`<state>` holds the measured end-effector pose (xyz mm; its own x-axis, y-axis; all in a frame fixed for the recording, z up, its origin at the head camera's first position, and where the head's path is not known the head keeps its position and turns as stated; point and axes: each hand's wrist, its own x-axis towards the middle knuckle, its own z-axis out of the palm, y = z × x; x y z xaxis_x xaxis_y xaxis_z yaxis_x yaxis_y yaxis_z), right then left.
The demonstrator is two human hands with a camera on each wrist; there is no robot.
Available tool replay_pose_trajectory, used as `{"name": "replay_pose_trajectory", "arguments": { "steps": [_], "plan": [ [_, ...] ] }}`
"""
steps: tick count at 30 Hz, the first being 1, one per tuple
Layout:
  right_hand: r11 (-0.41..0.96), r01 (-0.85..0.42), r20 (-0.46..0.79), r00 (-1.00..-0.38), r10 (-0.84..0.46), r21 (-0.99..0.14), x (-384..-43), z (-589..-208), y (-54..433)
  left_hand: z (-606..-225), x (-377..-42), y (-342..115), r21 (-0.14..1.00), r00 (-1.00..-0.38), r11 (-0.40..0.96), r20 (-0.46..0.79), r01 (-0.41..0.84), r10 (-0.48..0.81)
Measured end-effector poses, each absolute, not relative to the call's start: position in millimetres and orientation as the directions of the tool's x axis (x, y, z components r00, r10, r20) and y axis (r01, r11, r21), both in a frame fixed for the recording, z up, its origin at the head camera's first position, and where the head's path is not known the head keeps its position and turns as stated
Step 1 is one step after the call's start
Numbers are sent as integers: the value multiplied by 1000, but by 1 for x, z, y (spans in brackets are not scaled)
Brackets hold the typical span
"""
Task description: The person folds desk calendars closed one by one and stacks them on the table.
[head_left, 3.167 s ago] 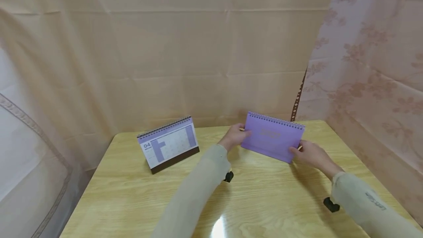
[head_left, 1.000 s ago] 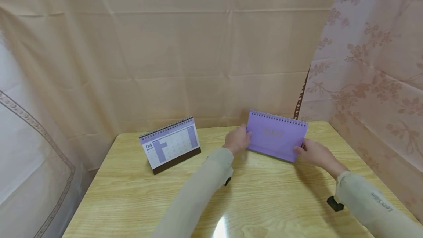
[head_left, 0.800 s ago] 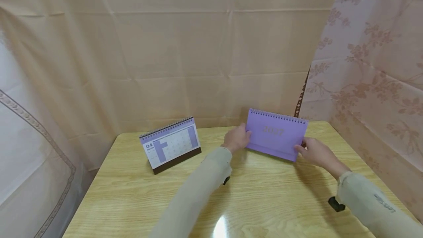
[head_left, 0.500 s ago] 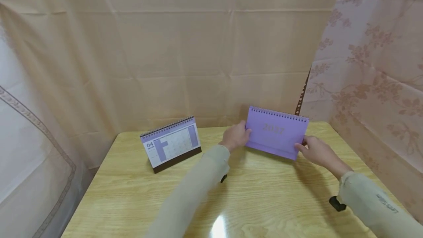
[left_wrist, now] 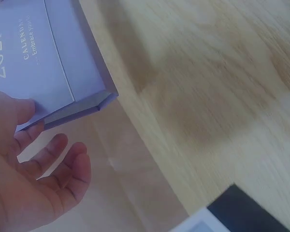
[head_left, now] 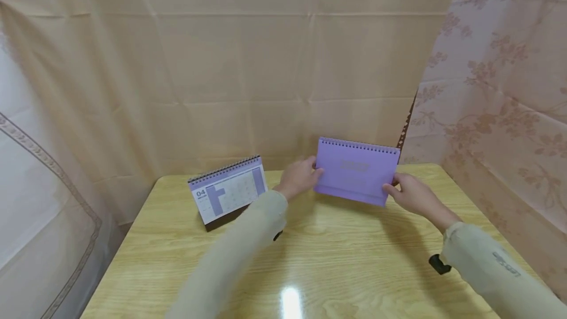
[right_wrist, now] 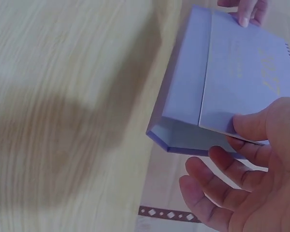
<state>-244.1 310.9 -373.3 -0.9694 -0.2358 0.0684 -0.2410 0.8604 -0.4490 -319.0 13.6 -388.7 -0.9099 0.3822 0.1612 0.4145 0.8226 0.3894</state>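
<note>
A purple spiral-bound desk calendar (head_left: pixel 356 181) is raised over the back right of the table, its cover facing me and its shadow falling on the wood below. My left hand (head_left: pixel 298 177) pinches its left edge between thumb and forefinger. At the right edge, the thumb and forefinger of my right hand (head_left: pixel 414 195) pinch it too. Both wrist views show the other fingers loosely bent and off the calendar (right_wrist: pixel 237 72). The hollow folded base of the calendar (left_wrist: pixel 38 58) shows from its side in the left wrist view.
A second desk calendar (head_left: pixel 235 191), with an 04 page and a brown base, stands on the table's left, partly behind my left sleeve (head_left: pixel 239 245). The wooden table (head_left: pixel 345 270) ends at a beige curtain (head_left: pixel 239 78). A floral curtain (head_left: pixel 500 112) hangs on the right.
The purple calendar has risen off the table, then shifted left, with both hands still pinching its sides. My left sleeve now covers part of the other calendar, which stays in place.
</note>
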Motion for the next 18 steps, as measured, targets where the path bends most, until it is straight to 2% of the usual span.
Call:
{"name": "replay_pose_trajectory", "arguments": {
  "steps": [8, 12, 18],
  "plan": [
    [837, -268, 88, -962, -257, -477, -245, -362, 297, -376, -309, -15, 401, -867, 769, 223, 498, 446],
    [826, -293, 117, -956, -270, -482, -247, -360, 291, -376, -306, -27, 408, -868, 765, 225, 497, 444],
    [788, -339, 161, -940, -300, -513, -249, -364, 277, -373, -294, -51, 494, -879, 729, 214, 474, 427]
  ]
}}
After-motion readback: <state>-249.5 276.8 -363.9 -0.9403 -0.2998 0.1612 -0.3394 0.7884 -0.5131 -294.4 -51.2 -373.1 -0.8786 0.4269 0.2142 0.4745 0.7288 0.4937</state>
